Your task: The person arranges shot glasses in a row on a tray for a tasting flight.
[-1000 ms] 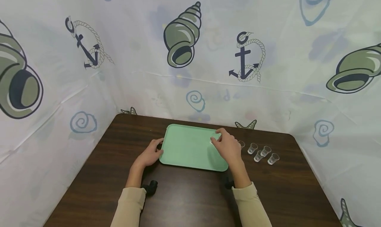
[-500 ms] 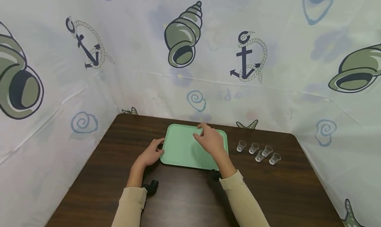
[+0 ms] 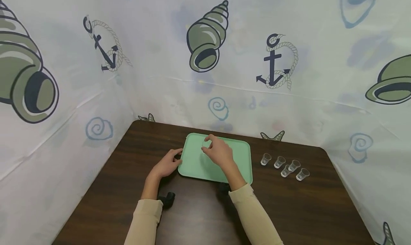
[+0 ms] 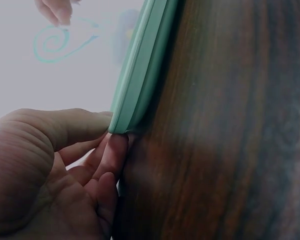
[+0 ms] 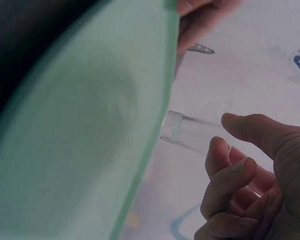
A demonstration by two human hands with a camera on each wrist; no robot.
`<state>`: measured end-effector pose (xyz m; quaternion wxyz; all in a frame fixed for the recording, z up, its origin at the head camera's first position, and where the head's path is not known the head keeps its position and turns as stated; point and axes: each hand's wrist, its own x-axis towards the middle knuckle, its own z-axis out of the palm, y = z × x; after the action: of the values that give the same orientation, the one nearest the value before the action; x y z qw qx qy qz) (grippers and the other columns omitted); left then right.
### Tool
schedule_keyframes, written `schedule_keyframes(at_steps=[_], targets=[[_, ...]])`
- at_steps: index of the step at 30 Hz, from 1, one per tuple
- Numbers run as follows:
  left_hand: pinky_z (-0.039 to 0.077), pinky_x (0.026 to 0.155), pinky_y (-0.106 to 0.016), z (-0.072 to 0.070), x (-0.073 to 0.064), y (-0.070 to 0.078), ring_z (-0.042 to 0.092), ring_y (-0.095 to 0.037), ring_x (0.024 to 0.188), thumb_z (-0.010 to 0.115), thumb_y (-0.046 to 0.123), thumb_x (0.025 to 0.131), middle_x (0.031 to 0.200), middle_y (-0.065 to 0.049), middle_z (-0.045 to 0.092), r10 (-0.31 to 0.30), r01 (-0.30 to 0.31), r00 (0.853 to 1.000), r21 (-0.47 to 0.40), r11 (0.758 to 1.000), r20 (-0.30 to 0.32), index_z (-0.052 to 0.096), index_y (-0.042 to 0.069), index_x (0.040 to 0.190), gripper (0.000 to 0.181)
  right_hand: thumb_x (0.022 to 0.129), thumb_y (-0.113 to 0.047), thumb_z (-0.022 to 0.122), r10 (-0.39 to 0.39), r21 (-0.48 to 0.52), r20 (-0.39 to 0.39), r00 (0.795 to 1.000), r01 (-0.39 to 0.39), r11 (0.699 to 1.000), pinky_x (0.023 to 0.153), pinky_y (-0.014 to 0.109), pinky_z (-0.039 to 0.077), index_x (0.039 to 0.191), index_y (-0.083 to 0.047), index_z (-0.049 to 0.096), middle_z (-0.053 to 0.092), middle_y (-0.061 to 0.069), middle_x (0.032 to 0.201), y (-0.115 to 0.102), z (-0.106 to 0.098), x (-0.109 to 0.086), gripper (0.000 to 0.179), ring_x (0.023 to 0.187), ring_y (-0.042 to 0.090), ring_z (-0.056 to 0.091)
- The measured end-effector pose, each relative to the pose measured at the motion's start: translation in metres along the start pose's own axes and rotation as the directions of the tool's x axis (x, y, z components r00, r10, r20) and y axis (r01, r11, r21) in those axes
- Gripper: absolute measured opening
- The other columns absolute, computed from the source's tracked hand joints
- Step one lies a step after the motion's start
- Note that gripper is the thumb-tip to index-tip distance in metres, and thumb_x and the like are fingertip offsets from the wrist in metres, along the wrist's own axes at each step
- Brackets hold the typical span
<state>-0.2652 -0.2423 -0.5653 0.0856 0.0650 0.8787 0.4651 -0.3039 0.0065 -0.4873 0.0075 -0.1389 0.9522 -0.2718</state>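
A pale green tray lies on the dark wooden table. My left hand grips its left edge; the left wrist view shows the thumb at the rim and fingers curled beneath. Over the left half of the tray, my right hand pinches a small clear shot glass near its rim between thumb and fingers. The glass is upright, its thick base close over the tray in the right wrist view. From the head view it is faint and partly hidden by the fingers.
Several more clear shot glasses stand on the table to the right of the tray, two of them overlapping in view. A white cloth printed with shells and anchors hangs behind the table and along its left side.
My right hand has carried the shot glass leftward from the tray's right side to its left half. The left hand stays at the tray's edge. The head view has turned slightly.
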Motion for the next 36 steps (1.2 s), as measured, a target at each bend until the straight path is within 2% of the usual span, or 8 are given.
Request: schedule_keyframes(at_steps=[8,16,21,31,36], targets=[[0.054,0.097,-0.050,0.002,0.001,0.001,0.060,-0.030,0.111,0.053,0.011,0.112,0.150,-0.027,0.048,0.023,-0.023,1.000,-0.018,1.000,0.003,0.037,-0.003,0.165,0.056,0.102,-0.038,0.076,0.010,0.020,0.046,0.999,-0.011,1.000,0.054,0.034,0.049,0.136,-0.024,0.069,0.078,-0.003,0.096,-0.011,0.018,0.001,0.038,0.063,0.012,0.062],[0.053,0.098,-0.051,-0.001,0.004,-0.001,0.061,-0.029,0.110,0.054,0.012,0.113,0.149,-0.025,0.050,0.030,-0.030,0.999,-0.015,0.999,0.011,0.039,-0.001,0.165,0.055,0.103,-0.040,0.074,-0.013,-0.035,0.088,0.996,0.017,0.999,0.053,0.033,0.049,0.138,-0.026,0.068,0.079,-0.003,0.096,-0.020,0.028,0.012,0.038,0.061,0.012,0.062],[0.053,0.098,-0.050,-0.003,0.004,-0.004,0.061,-0.028,0.110,0.054,0.012,0.113,0.148,-0.024,0.050,0.030,-0.029,0.999,-0.007,1.000,0.023,0.039,0.000,0.164,0.055,0.103,-0.041,0.073,0.010,-0.065,0.115,0.993,-0.003,0.998,0.054,0.033,0.049,0.138,-0.028,0.067,0.079,-0.004,0.096,-0.022,0.035,0.016,0.038,0.061,0.011,0.062],[0.054,0.098,-0.051,-0.006,0.006,0.000,0.062,-0.031,0.113,0.054,0.013,0.113,0.148,-0.024,0.052,0.023,-0.023,0.999,-0.012,1.000,0.024,0.042,0.001,0.164,0.053,0.104,-0.040,0.073,0.000,-0.051,0.120,0.993,0.006,0.999,0.056,0.035,0.048,0.142,-0.031,0.065,0.077,-0.004,0.100,-0.024,0.034,0.014,0.040,0.062,0.013,0.062],[0.053,0.099,-0.052,-0.007,0.006,-0.003,0.062,-0.033,0.115,0.054,0.014,0.113,0.150,-0.025,0.052,0.021,-0.021,0.999,-0.012,1.000,0.028,0.042,0.001,0.164,0.054,0.104,-0.040,0.071,-0.009,-0.060,0.084,0.996,0.014,0.998,0.052,0.033,0.047,0.145,-0.032,0.063,0.077,-0.005,0.096,-0.021,0.029,0.009,0.042,0.058,0.014,0.060]])
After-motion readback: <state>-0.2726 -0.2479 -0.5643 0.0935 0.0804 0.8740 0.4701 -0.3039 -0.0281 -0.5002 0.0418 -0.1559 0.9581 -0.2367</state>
